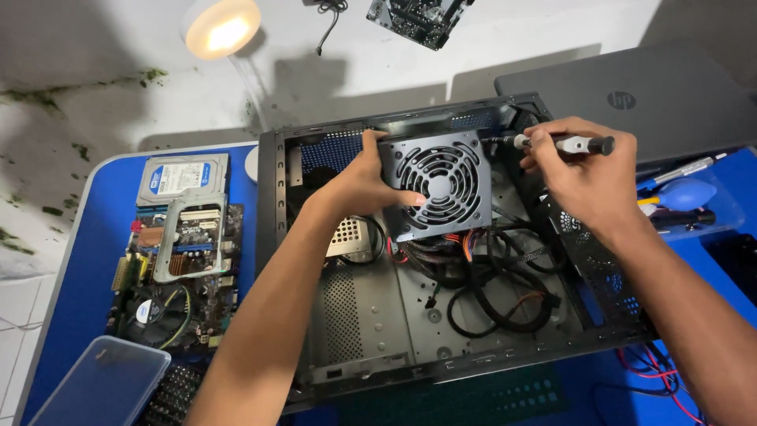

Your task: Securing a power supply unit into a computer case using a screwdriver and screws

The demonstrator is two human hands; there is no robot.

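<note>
L hand point(364, 183) grips PSU point(441, 185); R hand point(585, 170) holds screwdriver point(561, 143).

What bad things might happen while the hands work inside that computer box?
The screwdriver in the right hand might slip off and scratch the case. If the left hand lets go, the power supply could drop onto the cables below it.

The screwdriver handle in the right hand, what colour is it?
Black and silver screwdriver, head view.
</note>
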